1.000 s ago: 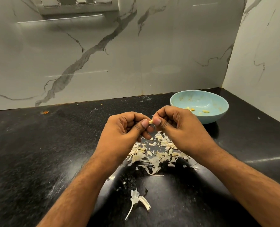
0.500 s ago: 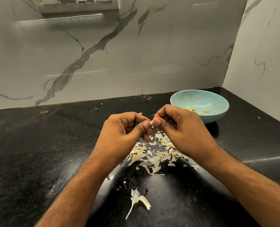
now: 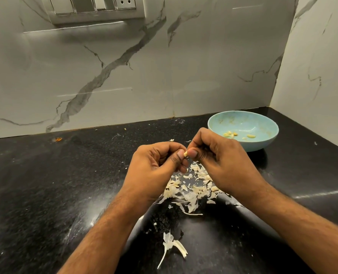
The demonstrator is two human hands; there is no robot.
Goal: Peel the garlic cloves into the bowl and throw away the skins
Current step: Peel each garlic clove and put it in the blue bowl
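Noted, left to right. One orange scrap on speckled black stone counter, far left. One steel switch panel on veined marble wall, top. Two bare hands, raised together above counter: left hand and right hand, thumbs and forefingers of both pinching one small pale garlic clove between them. One heap of papery, curled skins on counter below hands; one larger loose skin nearer. One round pale-blue bowl, far right, holding roughly five glossy peeled cloves.
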